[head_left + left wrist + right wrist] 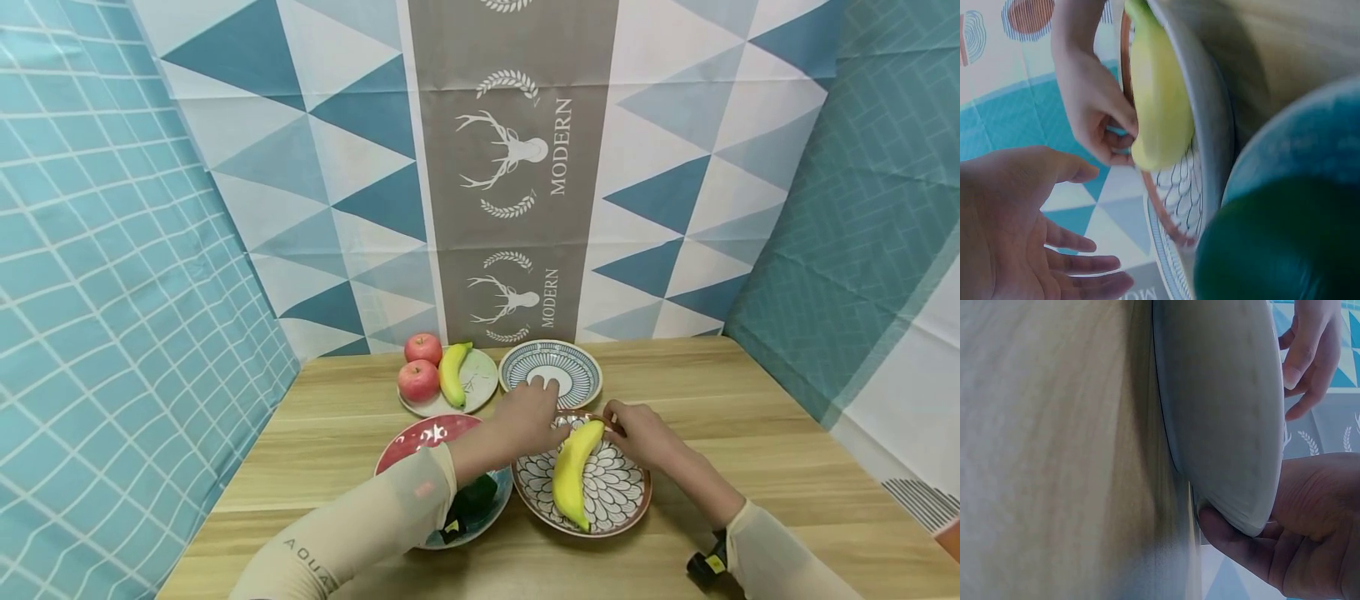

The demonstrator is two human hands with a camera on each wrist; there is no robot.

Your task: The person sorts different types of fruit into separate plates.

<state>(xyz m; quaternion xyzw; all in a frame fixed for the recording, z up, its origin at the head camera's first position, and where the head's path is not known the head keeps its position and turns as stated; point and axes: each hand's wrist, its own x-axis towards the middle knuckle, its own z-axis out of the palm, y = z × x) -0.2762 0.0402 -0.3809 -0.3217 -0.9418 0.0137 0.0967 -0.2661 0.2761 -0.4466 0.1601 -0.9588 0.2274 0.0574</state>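
Observation:
A yellow banana (573, 475) lies on a brown-rimmed plate with a petal pattern (611, 492). My right hand (643, 433) grips this plate's far right rim, with fingers curled under the edge in the right wrist view. My left hand (527, 417) hovers by the plate's far left side; its fingers (1088, 262) are spread and hold nothing in the left wrist view. To the left stands a red and teal dish (408, 442), partly hidden by my left arm, with a dark green rounded thing (1279, 244) in it.
Behind, a pale plate (480, 375) carries two apples (418, 381) and another banana (452, 377). Beside it stands a blue-and-white striped bowl (585, 375), close behind the petal plate. A patterned cloth (517, 208) hangs at the wooden table's (750, 433) far edge.

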